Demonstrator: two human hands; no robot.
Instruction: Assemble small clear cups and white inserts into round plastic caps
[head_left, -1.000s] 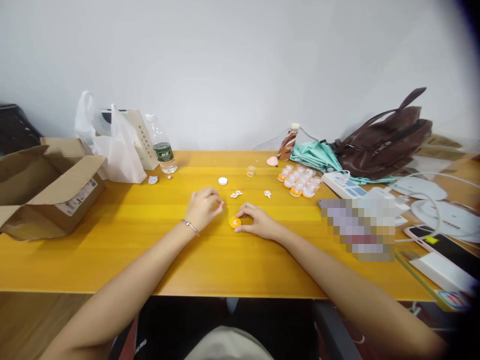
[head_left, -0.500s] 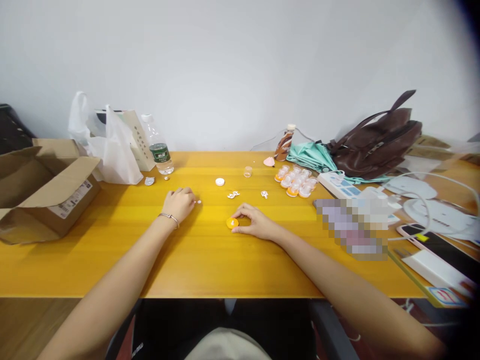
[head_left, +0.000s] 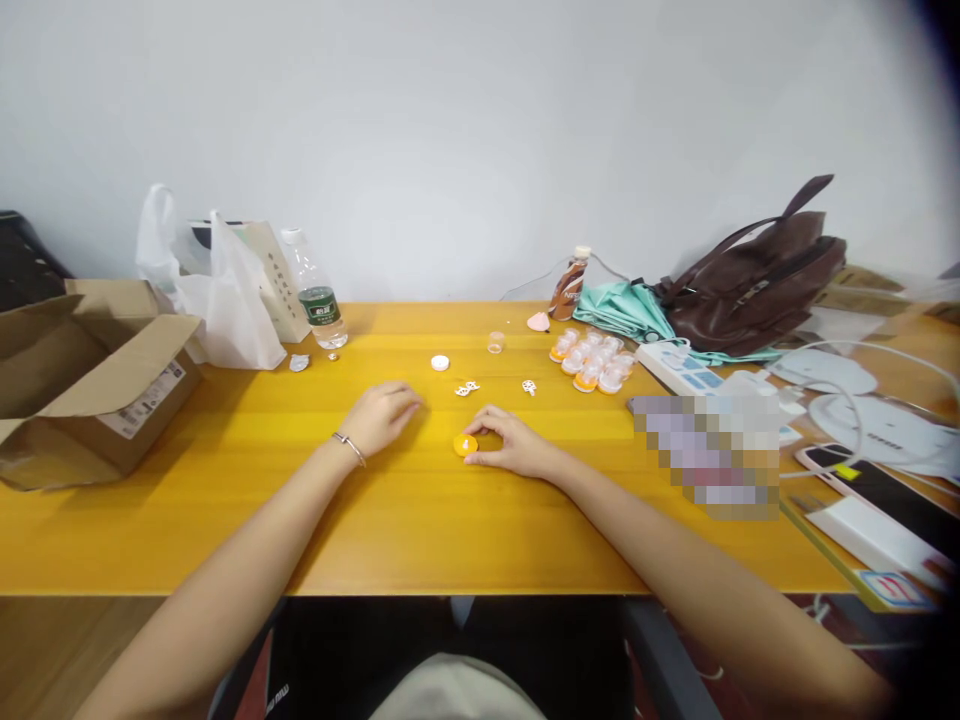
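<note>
Between its thumb and fingers, my right hand grips a round orange cap on the table, with a small white bit at its centre. To its left is my left hand, wearing a bracelet, its fingers drawn together and slightly blurred. What those fingertips hold is hidden. Beyond the hands lie small white cut-out pieces, another white cut-out piece, a round white lid and a small clear cup. Several clear-topped capsules with orange and white bases stand grouped at the right.
At left are an open cardboard box, a white plastic bag and a water bottle. A drink bottle, teal cloth and brown bag stand back right. Power strips, cables and a phone crowd the right.
My left hand has moved right, towards the orange cap. The small white bit by its fingertips no longer shows on the table. My right hand and the cap have stayed in place.
</note>
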